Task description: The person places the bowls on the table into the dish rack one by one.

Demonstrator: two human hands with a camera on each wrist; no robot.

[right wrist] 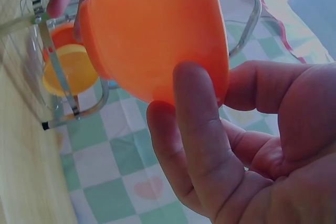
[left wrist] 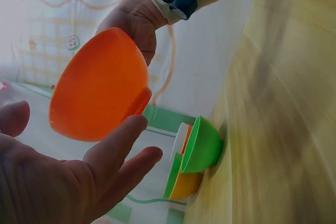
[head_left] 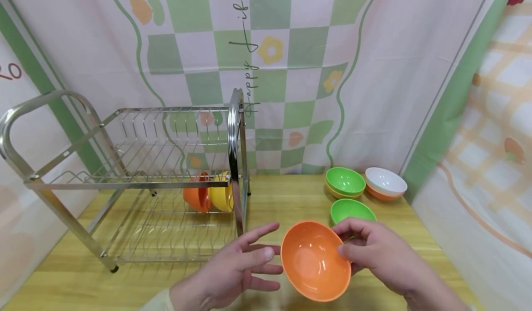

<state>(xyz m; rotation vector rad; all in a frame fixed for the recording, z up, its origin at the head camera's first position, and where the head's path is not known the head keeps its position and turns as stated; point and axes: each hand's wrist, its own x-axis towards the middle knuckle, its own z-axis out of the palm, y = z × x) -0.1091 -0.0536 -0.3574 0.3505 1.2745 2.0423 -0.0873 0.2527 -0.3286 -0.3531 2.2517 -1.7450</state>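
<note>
An orange bowl (head_left: 316,261) is held up above the table, its inside tilted toward the head camera. My right hand (head_left: 380,253) pinches its right rim, thumb inside and fingers against the outer wall, as the right wrist view shows. On the bowl's other side my left hand (head_left: 237,267) is spread, fingers straight and pointing at the bowl, with fingertips right by its wall. In the left wrist view those fingers (left wrist: 118,140) lie close to the bowl's base. Just behind the right hand a green bowl (head_left: 351,209) sits on the table, partly covered by that hand.
A two-tier metal dish rack (head_left: 234,163) stands at the left. On its lower tier an orange bowl (head_left: 195,194) and a yellow bowl (head_left: 221,195) stand on edge. At the back right are a green bowl (head_left: 346,180) stacked on a yellow one and a white bowl (head_left: 386,181) on an orange one.
</note>
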